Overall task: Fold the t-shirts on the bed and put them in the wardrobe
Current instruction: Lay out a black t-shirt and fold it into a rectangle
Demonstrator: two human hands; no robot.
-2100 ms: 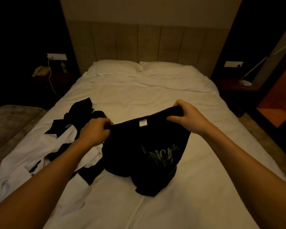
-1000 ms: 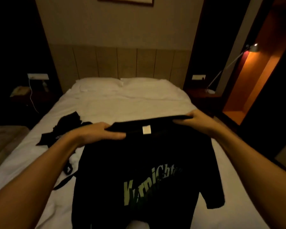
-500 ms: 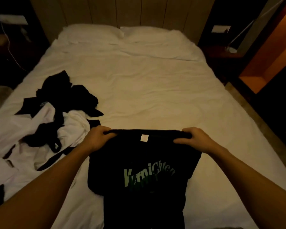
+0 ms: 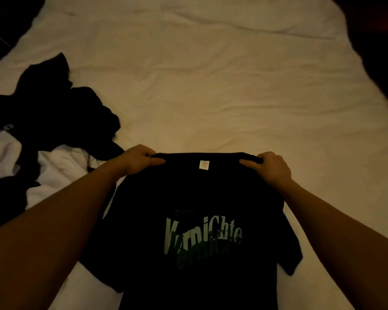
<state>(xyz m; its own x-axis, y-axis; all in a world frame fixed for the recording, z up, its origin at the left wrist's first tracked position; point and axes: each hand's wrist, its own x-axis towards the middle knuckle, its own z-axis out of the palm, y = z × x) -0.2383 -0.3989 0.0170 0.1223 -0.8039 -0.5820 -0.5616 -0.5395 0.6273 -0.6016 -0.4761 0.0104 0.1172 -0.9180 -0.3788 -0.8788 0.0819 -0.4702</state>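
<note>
White bed sheet [image 4: 211, 86] under a black t-shirt [image 4: 202, 198]; left hand [image 4: 137, 161] and right hand [image 4: 270, 167] each pinch a shoulder, fingers curled over its top edge.

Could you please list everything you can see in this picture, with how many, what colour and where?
black t-shirt: one, black with green lettering and a small white neck label, held up by its shoulders over the near part of the bed
pile of clothes: one heap, black and white pieces mixed, number of garments unclear, lying on the left side of the bed
bed sheet: one, white, wrinkled, covering the whole bed
left hand: one, grips the left shoulder of the black t-shirt
right hand: one, grips the right shoulder of the black t-shirt
</note>
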